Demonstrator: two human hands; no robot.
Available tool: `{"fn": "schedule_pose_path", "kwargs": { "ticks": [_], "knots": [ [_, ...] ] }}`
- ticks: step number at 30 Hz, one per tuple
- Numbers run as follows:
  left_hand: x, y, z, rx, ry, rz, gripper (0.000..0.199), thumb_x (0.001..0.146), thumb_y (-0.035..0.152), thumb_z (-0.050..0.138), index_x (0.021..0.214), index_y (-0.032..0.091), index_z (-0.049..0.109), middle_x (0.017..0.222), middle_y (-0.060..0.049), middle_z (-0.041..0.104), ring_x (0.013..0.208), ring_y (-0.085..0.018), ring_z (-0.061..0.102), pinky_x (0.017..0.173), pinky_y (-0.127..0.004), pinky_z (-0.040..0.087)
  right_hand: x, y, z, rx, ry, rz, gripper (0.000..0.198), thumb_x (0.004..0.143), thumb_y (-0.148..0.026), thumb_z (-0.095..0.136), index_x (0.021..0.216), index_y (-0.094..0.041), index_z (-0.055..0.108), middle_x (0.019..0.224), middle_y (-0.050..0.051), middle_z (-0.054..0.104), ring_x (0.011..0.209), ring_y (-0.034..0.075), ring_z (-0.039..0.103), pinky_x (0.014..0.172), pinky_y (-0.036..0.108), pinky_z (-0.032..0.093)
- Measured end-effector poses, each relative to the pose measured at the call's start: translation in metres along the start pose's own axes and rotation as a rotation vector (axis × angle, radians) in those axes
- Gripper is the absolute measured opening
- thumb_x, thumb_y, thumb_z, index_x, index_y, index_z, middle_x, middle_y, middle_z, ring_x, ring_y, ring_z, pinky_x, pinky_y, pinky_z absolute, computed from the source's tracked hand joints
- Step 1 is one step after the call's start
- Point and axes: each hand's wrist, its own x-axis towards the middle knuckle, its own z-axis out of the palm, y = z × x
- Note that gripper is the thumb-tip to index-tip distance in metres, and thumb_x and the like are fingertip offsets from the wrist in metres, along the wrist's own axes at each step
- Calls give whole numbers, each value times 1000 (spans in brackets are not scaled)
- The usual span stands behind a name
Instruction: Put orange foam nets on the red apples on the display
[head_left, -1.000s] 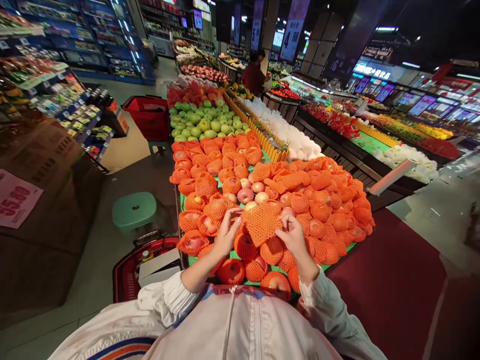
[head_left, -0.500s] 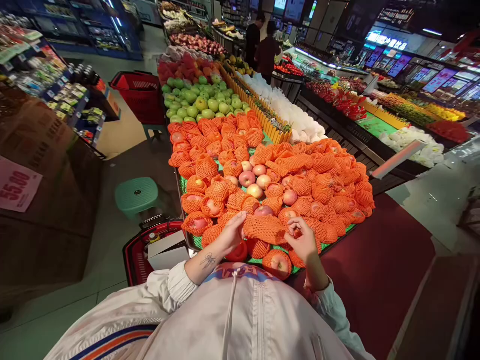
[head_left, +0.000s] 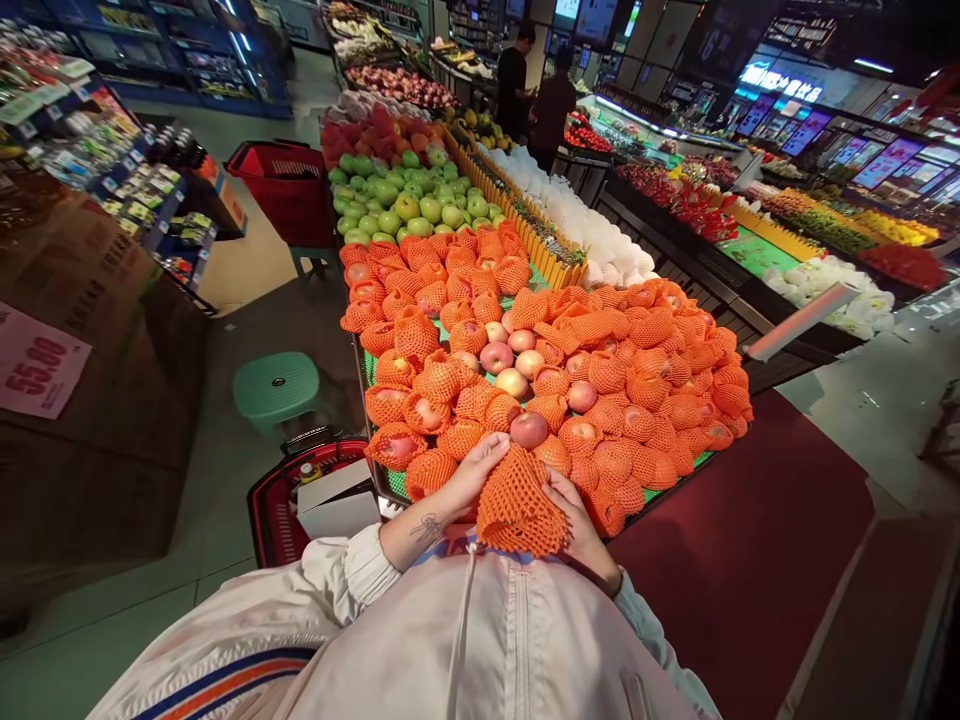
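Note:
In front of my chest is an orange foam net sleeve (head_left: 520,500), spread wide with its loose edge toward me; I cannot see whether anything is inside. My left hand (head_left: 478,472) pinches its upper left side, and my right hand (head_left: 571,512) grips its right side. Just beyond the sleeve lies a bare red apple (head_left: 529,429) among the netted apples. Several more bare apples (head_left: 511,383) form a small group farther up the display. Around them are many apples in orange foam nets (head_left: 431,410).
Green apples (head_left: 409,207) fill the section behind. To the left are a teal stool (head_left: 276,387), a red shopping basket (head_left: 262,510) holding a white box (head_left: 337,500), and another red basket (head_left: 279,200). A dark red ledge (head_left: 765,500) borders the display at right. Two people (head_left: 551,105) stand far back.
The foam net has come closer to my body and turned from lying sideways to hanging with its edge spread toward me. My right hand has moved down and inward, now gripping its side.

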Motion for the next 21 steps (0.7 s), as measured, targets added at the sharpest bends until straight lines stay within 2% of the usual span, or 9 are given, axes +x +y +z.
{"fn": "schedule_pose_path", "kwargs": {
  "ticks": [4, 7, 8, 9, 11, 14, 17, 21],
  "knots": [
    [11, -6, -15, 56, -30, -75, 38, 70, 52, 88, 85, 20, 74, 88, -2, 74, 83, -20, 67, 83, -34, 52, 22, -2, -5, -302, 214, -198, 42, 89, -61, 62, 114, -28, 69, 107, 10, 73, 108, 29, 70, 88, 46, 60],
    [22, -14, -22, 152, -178, -214, 33, 68, 46, 90, 83, 20, 77, 91, -8, 78, 88, -26, 71, 85, -41, 55, 45, -8, -6, -478, 253, -289, 37, 94, -59, 52, 107, -27, 64, 99, 8, 72, 92, 26, 71, 76, 42, 60],
    [28, -18, -24, 176, -185, -221, 33, 67, 44, 90, 82, 19, 77, 88, -8, 78, 87, -27, 72, 84, -42, 56, 54, -11, -5, -532, 246, -311, 34, 94, -58, 53, 102, -26, 62, 95, 6, 71, 87, 25, 70, 75, 40, 59],
    [35, -22, -25, 192, -140, -192, 34, 65, 44, 91, 81, 18, 75, 85, -8, 77, 84, -26, 71, 83, -42, 56, 65, -15, -5, -589, 239, -332, 32, 93, -57, 55, 96, -26, 60, 91, 5, 70, 85, 24, 69, 75, 38, 58],
    [53, -32, -27, 208, 57, -66, 39, 62, 46, 91, 80, 17, 71, 80, -5, 74, 79, -23, 69, 82, -39, 55, 87, -25, -5, -702, 246, -381, 31, 91, -56, 60, 88, -25, 59, 86, 3, 67, 83, 23, 65, 79, 36, 55],
    [78, -44, -30, 229, 318, 93, 39, 66, 46, 86, 82, 19, 64, 84, -2, 71, 84, -20, 66, 89, -37, 52, 121, -38, -4, -837, 276, -438, 24, 87, -47, 67, 83, -24, 62, 91, 5, 67, 91, 24, 62, 90, 38, 49],
    [92, -51, -34, 248, 426, 157, 35, 72, 45, 81, 86, 20, 62, 88, -4, 71, 91, -21, 66, 96, -38, 49, 145, -40, -3, -954, 255, -453, 17, 86, -36, 69, 76, -23, 63, 91, 7, 68, 90, 25, 61, 89, 39, 47],
    [93, -58, -37, 264, 427, 161, 35, 74, 47, 78, 88, 18, 64, 79, -3, 71, 83, -23, 68, 90, -43, 53, 153, -29, -6, -1053, 186, -427, 15, 88, -28, 67, 73, -24, 64, 78, 3, 69, 76, 21, 61, 79, 34, 49]
  ]
}}
